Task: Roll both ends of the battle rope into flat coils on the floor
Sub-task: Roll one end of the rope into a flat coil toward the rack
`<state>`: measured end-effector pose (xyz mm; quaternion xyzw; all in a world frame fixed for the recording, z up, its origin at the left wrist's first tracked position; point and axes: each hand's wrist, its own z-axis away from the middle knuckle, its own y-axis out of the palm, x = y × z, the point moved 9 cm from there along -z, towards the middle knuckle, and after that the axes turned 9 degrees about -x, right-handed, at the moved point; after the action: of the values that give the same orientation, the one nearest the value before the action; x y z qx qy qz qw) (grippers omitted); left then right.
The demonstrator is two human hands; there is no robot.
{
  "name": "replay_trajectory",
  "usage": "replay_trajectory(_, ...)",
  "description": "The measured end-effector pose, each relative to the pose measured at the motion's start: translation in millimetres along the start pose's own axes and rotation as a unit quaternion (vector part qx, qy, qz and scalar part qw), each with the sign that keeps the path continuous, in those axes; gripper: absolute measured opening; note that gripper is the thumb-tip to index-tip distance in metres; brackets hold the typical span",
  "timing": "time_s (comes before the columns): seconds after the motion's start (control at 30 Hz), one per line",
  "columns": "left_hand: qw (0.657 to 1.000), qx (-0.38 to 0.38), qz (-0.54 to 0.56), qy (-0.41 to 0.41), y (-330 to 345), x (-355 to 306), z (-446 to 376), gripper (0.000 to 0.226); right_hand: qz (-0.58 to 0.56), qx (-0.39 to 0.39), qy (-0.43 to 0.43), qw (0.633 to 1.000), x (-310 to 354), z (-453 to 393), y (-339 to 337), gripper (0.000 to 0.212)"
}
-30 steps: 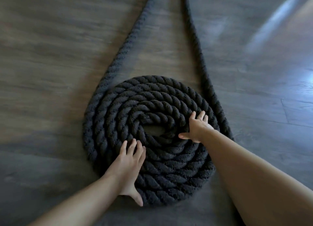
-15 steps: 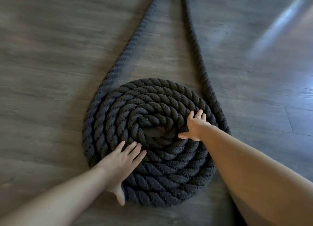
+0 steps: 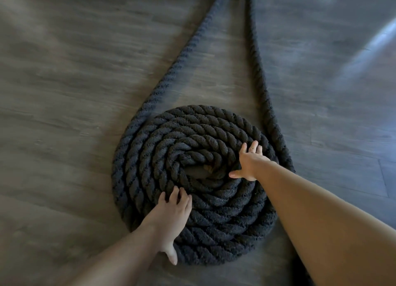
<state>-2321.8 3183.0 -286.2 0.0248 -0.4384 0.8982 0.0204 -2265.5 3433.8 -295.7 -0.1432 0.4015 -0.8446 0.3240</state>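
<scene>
Right, both hands down on the battle rope's coil (image 3: 214,210), which lies flat on the wood floor (image 3: 64,135). Left hand (image 3: 171,213) rests on the near-left rings, fingers (image 3: 174,194) bent w/ tips dug into the rope, thumb hanging over the coil's outer edge. Right hand (image 3: 249,161) is spread flat, fingers straight, pressing the rings just right of the centre hole. Two loose rope strands (image 3: 257,71) run away beyond the hands, one off the coil's left side, other passing just outside the right hand.
</scene>
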Motion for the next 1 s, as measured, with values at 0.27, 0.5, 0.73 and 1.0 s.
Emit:
replay_trajectory(0.27, 0.993, 0.068, 0.052, -0.085, -28, 0, -29, 0.157, 0.015, -0.016, -0.053, 0.998, -2, -36, -38, 0.120)
replay_trajectory(0.5, 0.996, 0.086, -0.001, -0.013, -57, 30, -35, 0.147, 0.022, 0.010, -0.064, 0.998, -2, -47, -48, 0.119)
replay_trajectory(0.73, 0.997, 0.057, -0.040, -0.028, -16, 101, -35, 0.161, 0.052, -0.008, -0.099, 0.994, -2, -90, -78, 0.118)
replay_trajectory(1.0, 0.998, -0.008, -0.061, -0.023, -24, 101, -59, 0.164, 0.031, -0.053, -0.116, 0.991, -2, -121, -114, 0.116)
